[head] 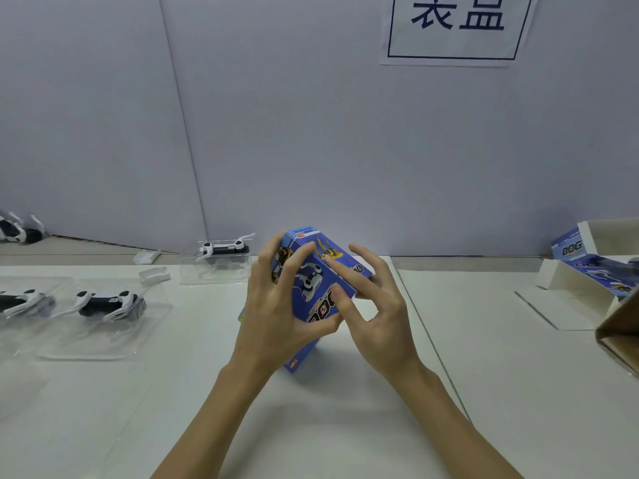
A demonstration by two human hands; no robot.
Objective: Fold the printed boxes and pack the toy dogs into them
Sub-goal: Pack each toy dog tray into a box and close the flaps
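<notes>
Both hands, left (pixel 276 305) and right (pixel 377 312), grip the blue printed box (pixel 313 288).

The middle of the table (pixel 311 426) is taken up by both hands, the left hand (pixel 276 312) and right hand (pixel 377 312), closed round a box (pixel 313 281). The left side is blocked by toy dogs (pixel 103 302) in clear trays (pixel 86 344), the right by folded boxes (pixel 587 271) and a carton (pixel 622 337). Open tabletop is seen near the front edge, on either side of the forearms.
</notes>
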